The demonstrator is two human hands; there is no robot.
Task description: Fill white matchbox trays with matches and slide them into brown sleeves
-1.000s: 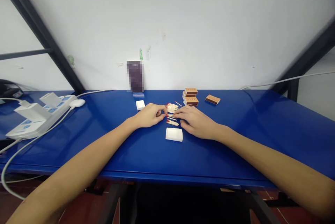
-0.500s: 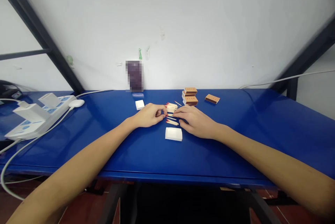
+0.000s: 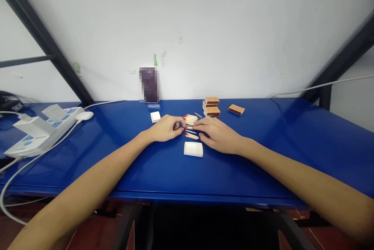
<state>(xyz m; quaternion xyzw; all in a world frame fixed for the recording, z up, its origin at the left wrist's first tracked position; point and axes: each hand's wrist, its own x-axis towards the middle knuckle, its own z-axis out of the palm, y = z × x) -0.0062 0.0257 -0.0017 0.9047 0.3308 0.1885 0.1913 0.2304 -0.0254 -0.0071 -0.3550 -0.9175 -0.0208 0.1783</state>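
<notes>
Red-tipped matches [image 3: 191, 120] lie in a pile between my hands on the blue table [image 3: 163, 172]. My left hand [image 3: 168, 128] is curled, with thumb and index finger pinched at the red heads of the matches in the middle. From the other side, my right hand [image 3: 214, 134] rests its outstretched index fingertip at the plain ends of these matches, thumb apart. A smaller bunch of matches [image 3: 191, 136] lies just nearer to me, by the right thumb. Below it is a white matchbox tray [image 3: 193, 149], its inside bare.
Several matchboxes [image 3: 212, 110] are stacked behind my right hand, with another flattish matchbox piece [image 3: 236, 109] to their right. A small white tray [image 3: 155, 117] lies behind my left hand. At the left are a power strip [image 3: 43, 135] and cables. A blurred dark rectangle [image 3: 150, 85] leans on the wall.
The view has shifted very slightly. Both hands and the matches hold nearly the same positions.
</notes>
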